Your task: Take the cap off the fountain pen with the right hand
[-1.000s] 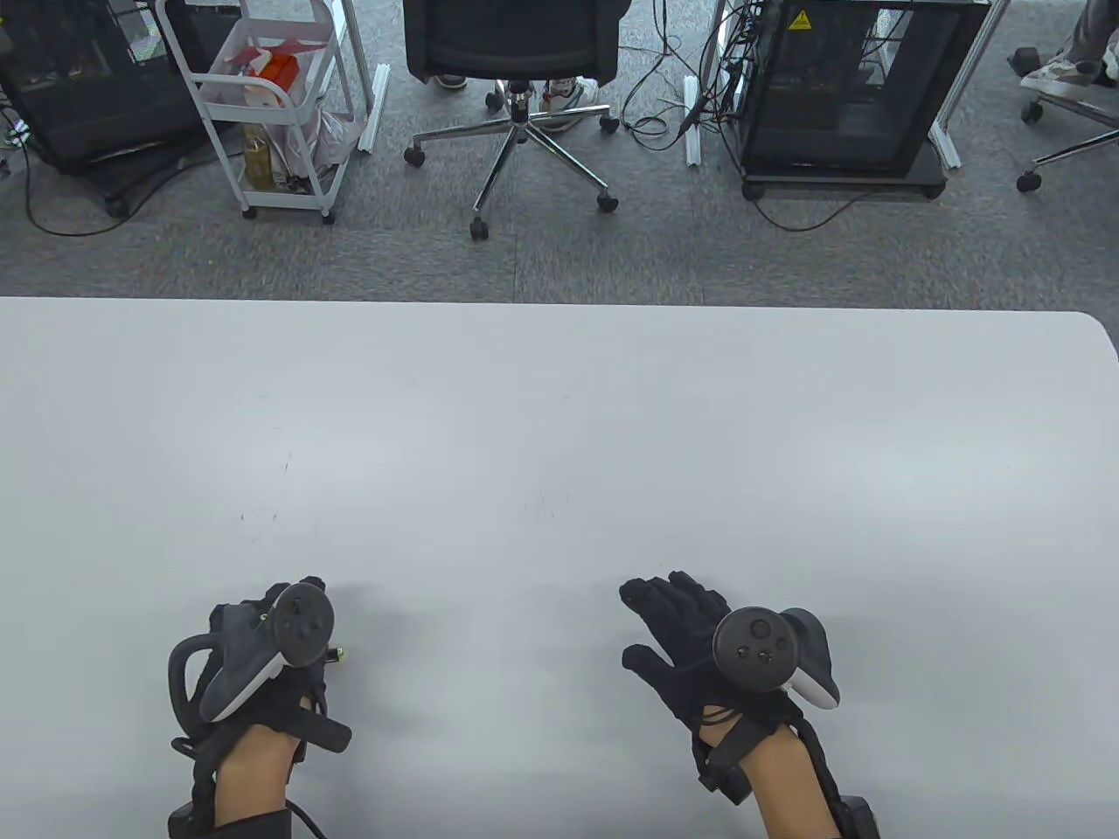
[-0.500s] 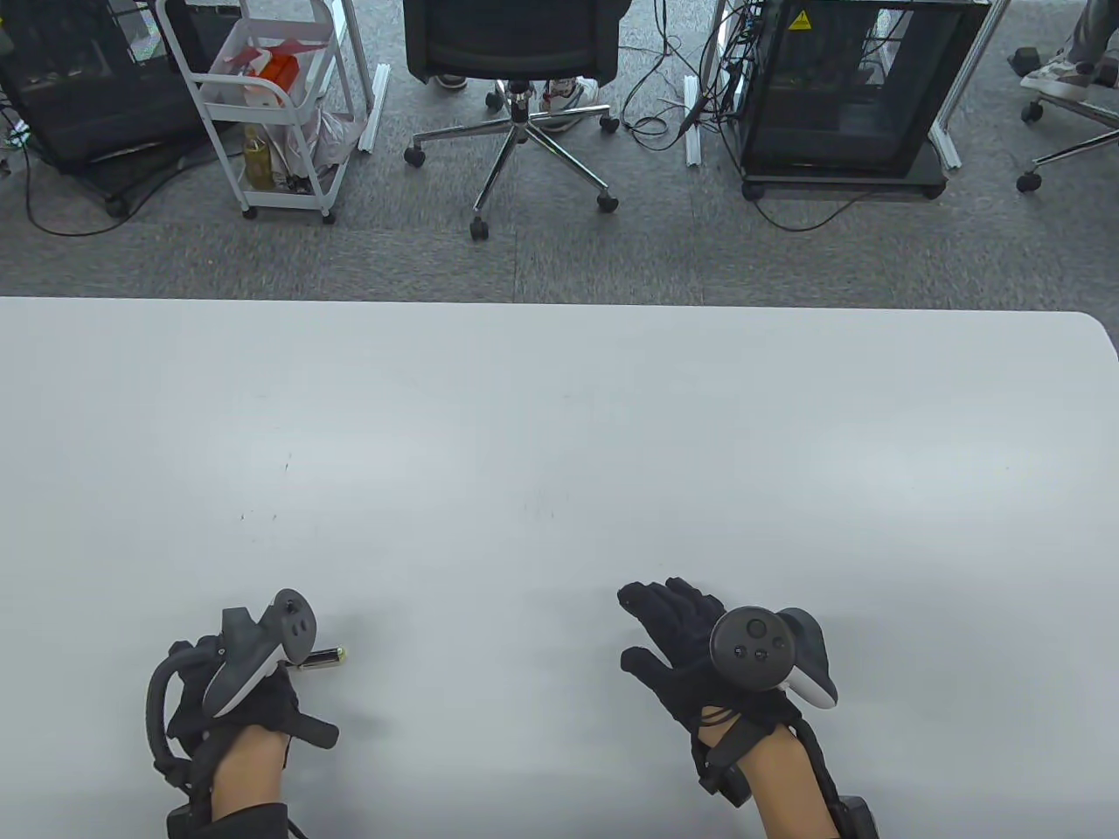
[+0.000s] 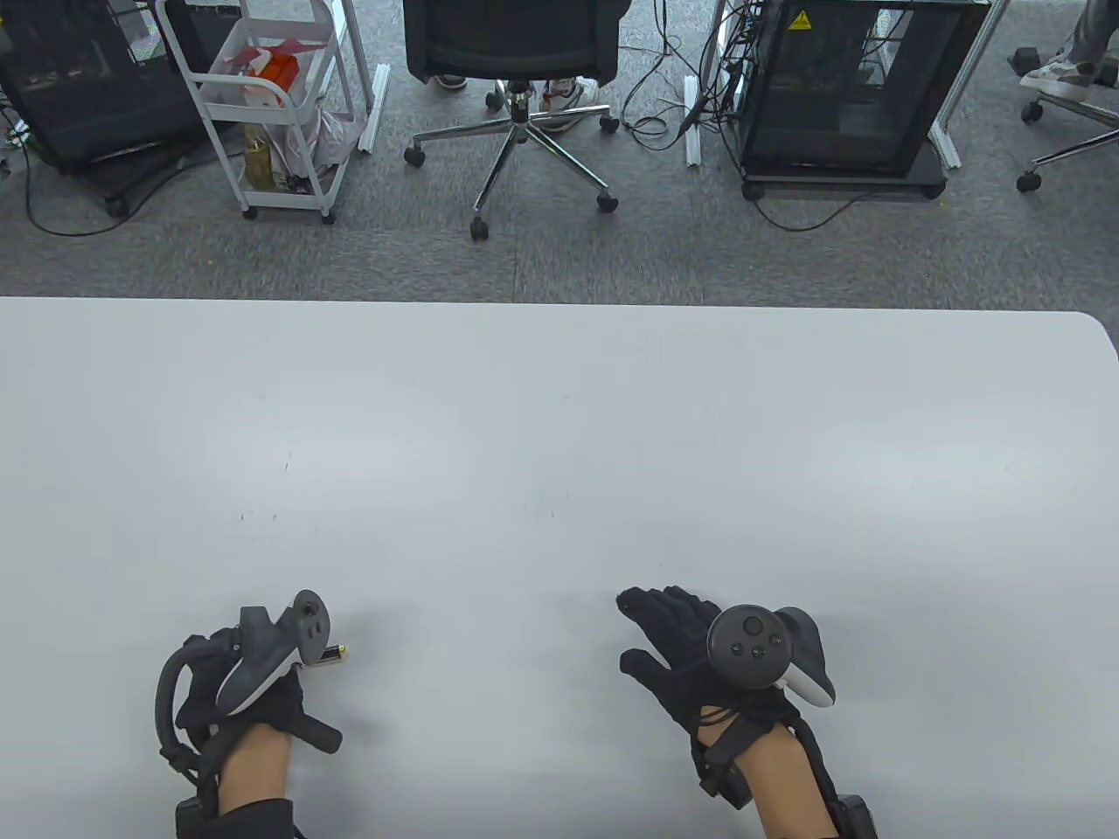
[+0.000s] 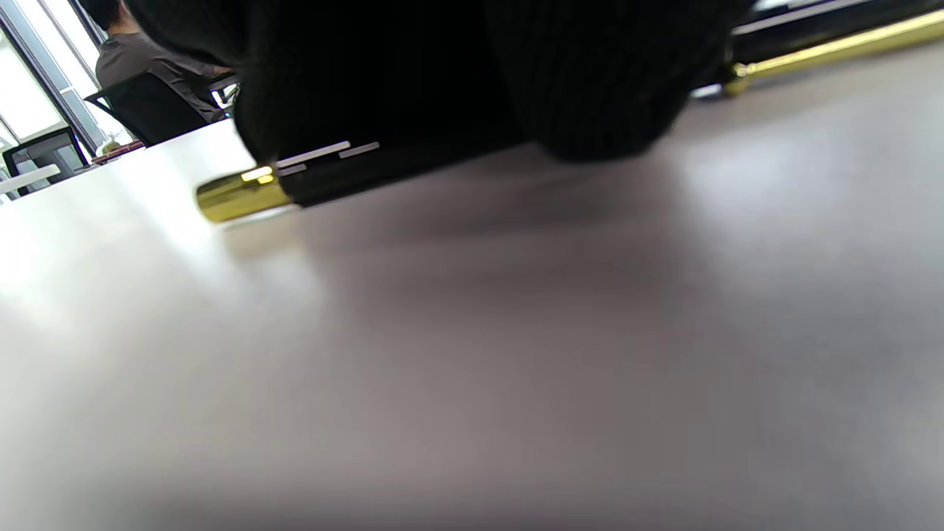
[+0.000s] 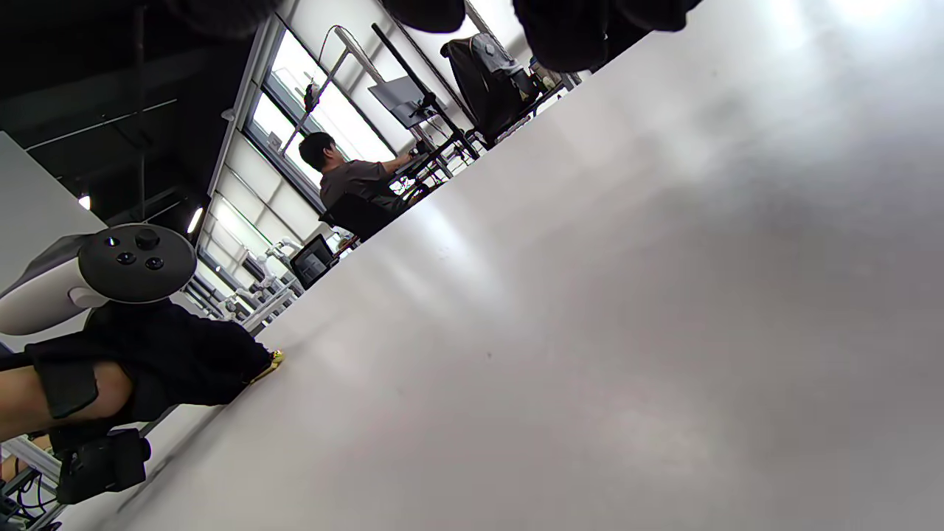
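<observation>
The fountain pen is black with gold trim. Its gold end (image 3: 334, 653) pokes out to the right from under my left hand (image 3: 284, 690) near the table's front left. In the left wrist view my gloved fingers (image 4: 472, 81) close over the pen's black barrel (image 4: 346, 166), which lies low against the table, with the gold end (image 4: 242, 194) at left and a gold clip (image 4: 833, 48) at upper right. The cap is on the pen. My right hand (image 3: 666, 622) rests open on the table at front right, fingers spread, empty, well apart from the pen. The right wrist view shows my left hand (image 5: 169, 354) and the pen's tip (image 5: 274, 359).
The white table (image 3: 559, 437) has a few small dark marks near its middle. Beyond its far edge stand an office chair (image 3: 516, 52), a white wire cart (image 3: 271, 105) and a black rack (image 3: 848, 87) on the carpet.
My left hand has drawn back toward the front edge and rolled, so the tracker tilts and the pen's gold end shows more. My right hand has barely moved.
</observation>
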`<state>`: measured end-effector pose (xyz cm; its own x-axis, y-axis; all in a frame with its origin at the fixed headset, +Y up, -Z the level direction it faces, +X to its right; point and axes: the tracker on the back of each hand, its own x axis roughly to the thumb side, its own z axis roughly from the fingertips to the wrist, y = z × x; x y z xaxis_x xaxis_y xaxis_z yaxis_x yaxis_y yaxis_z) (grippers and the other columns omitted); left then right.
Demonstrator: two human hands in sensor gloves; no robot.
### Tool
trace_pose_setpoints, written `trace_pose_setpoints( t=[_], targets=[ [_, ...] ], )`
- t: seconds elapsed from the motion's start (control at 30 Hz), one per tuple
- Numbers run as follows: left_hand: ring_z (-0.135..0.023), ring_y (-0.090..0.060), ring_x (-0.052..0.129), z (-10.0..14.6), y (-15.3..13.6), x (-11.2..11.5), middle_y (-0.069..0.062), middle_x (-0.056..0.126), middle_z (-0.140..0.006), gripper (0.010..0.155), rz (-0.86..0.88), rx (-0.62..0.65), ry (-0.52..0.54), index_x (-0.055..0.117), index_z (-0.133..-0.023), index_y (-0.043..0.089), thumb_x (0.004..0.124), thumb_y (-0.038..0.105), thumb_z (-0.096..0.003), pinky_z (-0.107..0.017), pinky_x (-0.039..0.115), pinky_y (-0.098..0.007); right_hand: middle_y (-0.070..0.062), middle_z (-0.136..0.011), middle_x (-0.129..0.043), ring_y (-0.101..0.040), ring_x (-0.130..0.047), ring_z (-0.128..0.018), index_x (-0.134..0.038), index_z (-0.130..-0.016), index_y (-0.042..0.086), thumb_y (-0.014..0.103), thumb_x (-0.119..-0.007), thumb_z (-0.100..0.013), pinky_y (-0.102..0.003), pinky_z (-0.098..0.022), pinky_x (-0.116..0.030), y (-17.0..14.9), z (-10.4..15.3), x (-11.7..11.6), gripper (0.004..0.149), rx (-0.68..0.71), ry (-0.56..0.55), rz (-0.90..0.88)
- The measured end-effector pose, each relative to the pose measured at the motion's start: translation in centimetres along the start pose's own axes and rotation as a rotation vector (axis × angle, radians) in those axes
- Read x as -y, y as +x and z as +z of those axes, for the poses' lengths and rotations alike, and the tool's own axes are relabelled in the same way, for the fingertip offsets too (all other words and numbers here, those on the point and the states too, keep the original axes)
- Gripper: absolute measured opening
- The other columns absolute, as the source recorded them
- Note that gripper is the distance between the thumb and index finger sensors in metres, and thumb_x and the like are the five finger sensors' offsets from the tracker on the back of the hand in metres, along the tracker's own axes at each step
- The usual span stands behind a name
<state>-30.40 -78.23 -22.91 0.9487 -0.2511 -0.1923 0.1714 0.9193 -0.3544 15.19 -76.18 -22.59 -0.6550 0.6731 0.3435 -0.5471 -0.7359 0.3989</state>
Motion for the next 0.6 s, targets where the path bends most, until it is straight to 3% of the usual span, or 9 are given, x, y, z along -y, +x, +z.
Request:
trace_pose_setpoints(
  t=[0.23, 0.4, 0.6],
  targets=[
    [-0.076, -0.038, 0.085, 0.0, 0.4, 0.3, -0.015, 0.073, -0.088, 0.052, -0.014, -0.003, -0.001, 0.066, -0.082, 0.022, 0.076, 0.032, -0.0320, -0.068, 0.054, -0.066, -0.030, -0.110, -0.050, -0.057, -0.045, -0.101, -0.040, -0.110, 0.023, 0.061, -0.059, -0.052, -0.073, -0.070, -0.034, -0.2, 0.0, 0.0, 0.072, -0.007, 0.007, 0.003],
    [-0.083, -0.040, 0.087, 0.2, 1.0, -1.2, -0.013, 0.075, -0.093, 0.051, 0.140, 0.059, 0.091, 0.062, -0.082, 0.024, 0.072, 0.030, -0.0327, -0.067, 0.057, -0.068, -0.029, -0.110, -0.051, -0.057, -0.045, -0.101, -0.040, -0.110, 0.023, 0.061, -0.059, -0.052, -0.073, -0.070, -0.034, -0.5, 0.1, 0.2, 0.072, -0.016, 0.001, -0.003],
    [-0.072, -0.035, 0.095, 1.2, 2.5, -3.1, -0.011, 0.083, -0.083, 0.051, 0.206, 0.157, 0.206, 0.059, -0.083, 0.025, 0.069, 0.031, -0.0329, -0.063, 0.064, -0.065, -0.030, -0.109, -0.051, -0.057, -0.046, -0.100, -0.041, -0.110, 0.022, 0.061, -0.059, -0.052, -0.072, -0.070, -0.034, -0.6, 0.1, 0.2, 0.072, -0.019, 0.000, -0.010]
  ],
)
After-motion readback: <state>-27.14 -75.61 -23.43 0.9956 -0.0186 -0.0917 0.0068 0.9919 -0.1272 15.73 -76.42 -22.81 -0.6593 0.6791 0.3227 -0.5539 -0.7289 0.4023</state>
